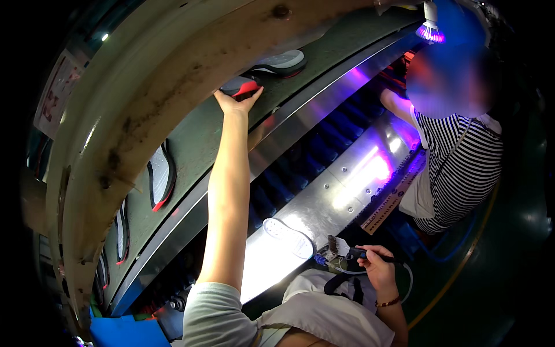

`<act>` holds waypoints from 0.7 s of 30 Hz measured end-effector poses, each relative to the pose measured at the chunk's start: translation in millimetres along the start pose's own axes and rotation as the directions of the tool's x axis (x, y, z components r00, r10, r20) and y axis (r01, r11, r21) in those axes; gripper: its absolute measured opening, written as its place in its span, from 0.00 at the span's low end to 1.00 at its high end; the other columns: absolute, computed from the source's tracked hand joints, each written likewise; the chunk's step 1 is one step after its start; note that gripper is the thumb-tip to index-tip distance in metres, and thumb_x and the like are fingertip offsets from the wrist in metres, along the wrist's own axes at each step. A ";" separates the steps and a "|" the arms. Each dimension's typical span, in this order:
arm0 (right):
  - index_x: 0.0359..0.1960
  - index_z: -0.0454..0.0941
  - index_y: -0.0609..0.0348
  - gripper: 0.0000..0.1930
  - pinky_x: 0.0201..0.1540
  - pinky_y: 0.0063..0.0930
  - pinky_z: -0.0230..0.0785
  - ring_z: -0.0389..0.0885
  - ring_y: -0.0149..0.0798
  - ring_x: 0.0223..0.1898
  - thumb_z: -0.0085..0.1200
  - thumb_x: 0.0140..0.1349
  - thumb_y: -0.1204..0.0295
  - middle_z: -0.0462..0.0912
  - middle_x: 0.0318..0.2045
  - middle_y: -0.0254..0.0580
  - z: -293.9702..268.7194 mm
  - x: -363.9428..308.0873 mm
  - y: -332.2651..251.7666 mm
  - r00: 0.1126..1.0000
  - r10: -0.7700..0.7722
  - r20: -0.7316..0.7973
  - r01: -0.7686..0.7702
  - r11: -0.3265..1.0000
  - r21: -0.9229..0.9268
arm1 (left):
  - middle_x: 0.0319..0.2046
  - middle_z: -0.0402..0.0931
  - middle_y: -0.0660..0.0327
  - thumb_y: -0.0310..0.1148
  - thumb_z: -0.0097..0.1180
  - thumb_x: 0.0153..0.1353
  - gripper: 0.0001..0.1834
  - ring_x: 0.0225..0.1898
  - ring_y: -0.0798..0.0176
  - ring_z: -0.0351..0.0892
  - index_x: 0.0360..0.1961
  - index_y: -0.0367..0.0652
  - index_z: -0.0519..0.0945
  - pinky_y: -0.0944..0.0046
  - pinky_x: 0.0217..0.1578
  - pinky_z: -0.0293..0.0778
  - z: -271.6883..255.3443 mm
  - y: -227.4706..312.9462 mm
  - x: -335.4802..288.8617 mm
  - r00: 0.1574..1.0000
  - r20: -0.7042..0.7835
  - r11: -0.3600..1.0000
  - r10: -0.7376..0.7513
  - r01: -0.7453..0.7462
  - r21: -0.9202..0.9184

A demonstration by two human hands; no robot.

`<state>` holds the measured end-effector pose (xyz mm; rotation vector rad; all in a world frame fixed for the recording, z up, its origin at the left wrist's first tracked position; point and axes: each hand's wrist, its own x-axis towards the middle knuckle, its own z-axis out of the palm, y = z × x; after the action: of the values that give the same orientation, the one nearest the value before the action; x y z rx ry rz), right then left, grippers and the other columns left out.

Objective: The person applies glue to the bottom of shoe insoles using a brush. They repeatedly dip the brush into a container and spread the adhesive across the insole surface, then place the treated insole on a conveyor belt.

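Observation:
My left arm reaches far over the conveyor belt (193, 136), where my left hand (238, 103) grips the heel end of a grey shoe sole with a red edge (241, 87). Its front part is hidden behind the curved beige housing. Close to my body, my right hand (378, 269) is wrapped around the handle of a brush (342, 248) with dark bristles and a hose attached. Left of the brush, a pale shoe sole (288, 238) lies on the brightly lit metal bench (341, 194).
More soles lie on the belt, including one beyond my left hand (283, 62) and one nearer (162, 175). The beige housing (136, 115) arches over the belt. A co-worker in a striped shirt (459, 168) sits at right below a purple lamp (430, 32). A blue box (127, 332) stands lower left.

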<state>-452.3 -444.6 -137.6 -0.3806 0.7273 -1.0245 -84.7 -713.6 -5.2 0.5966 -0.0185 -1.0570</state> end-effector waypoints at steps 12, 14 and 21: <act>0.34 0.73 0.68 0.07 0.32 0.22 0.70 0.77 0.34 0.27 0.45 0.54 0.80 0.76 0.37 0.55 -8.3 2.2 1.0 0.999 0.012 -0.042 -0.012 1.000 0.000 | 0.42 0.66 0.41 0.44 0.30 0.61 0.24 0.47 0.44 0.63 0.47 0.34 0.65 0.57 0.50 0.56 36.5 -33.8 48.8 0.450 0.878 -0.517 0.163 -0.719 0.464; 0.34 0.72 0.68 0.07 0.32 0.22 0.70 0.77 0.34 0.27 0.45 0.54 0.81 0.76 0.36 0.56 -9.7 2.4 -1.0 0.998 -0.016 -0.068 0.016 1.000 -0.004 | 0.43 0.67 0.43 0.47 0.28 0.61 0.24 0.44 0.44 0.66 0.45 0.37 0.65 0.55 0.47 0.59 43.1 -57.5 44.7 0.577 0.812 -0.469 0.085 -0.696 0.544; 0.34 0.72 0.68 0.07 0.31 0.23 0.70 0.77 0.35 0.26 0.45 0.54 0.79 0.75 0.37 0.56 -13.2 2.6 0.4 0.995 -0.005 -0.103 0.007 1.000 0.023 | 0.25 0.75 0.52 0.50 0.29 0.60 0.25 0.31 0.49 0.74 0.33 0.41 0.72 0.56 0.37 0.64 23.7 -72.2 -43.9 0.728 0.679 -0.319 0.095 -0.624 0.713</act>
<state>-460.5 -446.1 -148.2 -0.3121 0.8063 -1.0633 -172.4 -713.5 -7.5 1.7065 -1.5413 -0.1349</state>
